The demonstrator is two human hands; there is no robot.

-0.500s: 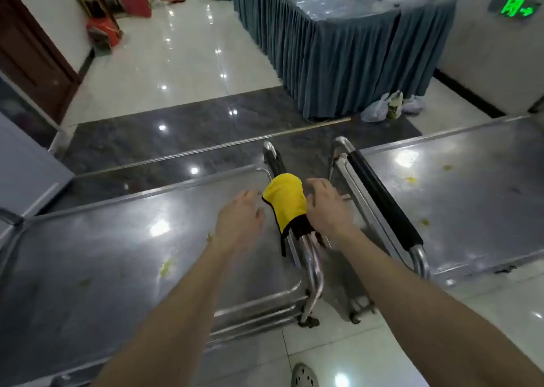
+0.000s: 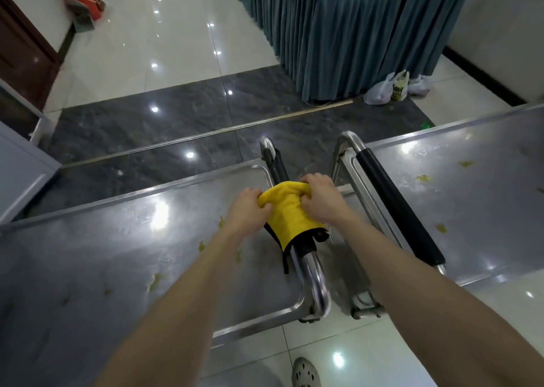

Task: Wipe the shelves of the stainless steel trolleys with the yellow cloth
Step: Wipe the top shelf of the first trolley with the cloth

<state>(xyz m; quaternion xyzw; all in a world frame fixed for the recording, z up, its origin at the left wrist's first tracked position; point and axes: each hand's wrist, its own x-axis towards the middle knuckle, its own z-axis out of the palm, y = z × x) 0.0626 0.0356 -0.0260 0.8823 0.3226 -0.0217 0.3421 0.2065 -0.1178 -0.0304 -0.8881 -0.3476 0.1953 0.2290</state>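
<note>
A yellow cloth [image 2: 290, 214] with a black underside hangs over the handle bar [image 2: 316, 271] of the left stainless steel trolley [image 2: 123, 257]. My left hand [image 2: 247, 213] grips the cloth's left edge and my right hand [image 2: 321, 198] grips its upper right edge, fingers curled into the fabric. The left trolley's top shelf carries yellowish food smears. A second steel trolley [image 2: 477, 198] stands to the right, its black-padded handle [image 2: 394, 207] facing the first; its shelf has several yellow specks too.
A blue-skirted table [image 2: 353, 33] stands ahead on the tiled floor, with plastic bags [image 2: 391, 89] at its foot. A brown door [image 2: 20, 56] is at the left, red chairs [image 2: 88, 0] beyond it. A grey cabinet [image 2: 20, 174] borders the left trolley. My shoe [image 2: 304, 373] shows below.
Both hands have closed onto the cloth; half a second ago they hovered open on either side of it. The view has tilted down slightly.
</note>
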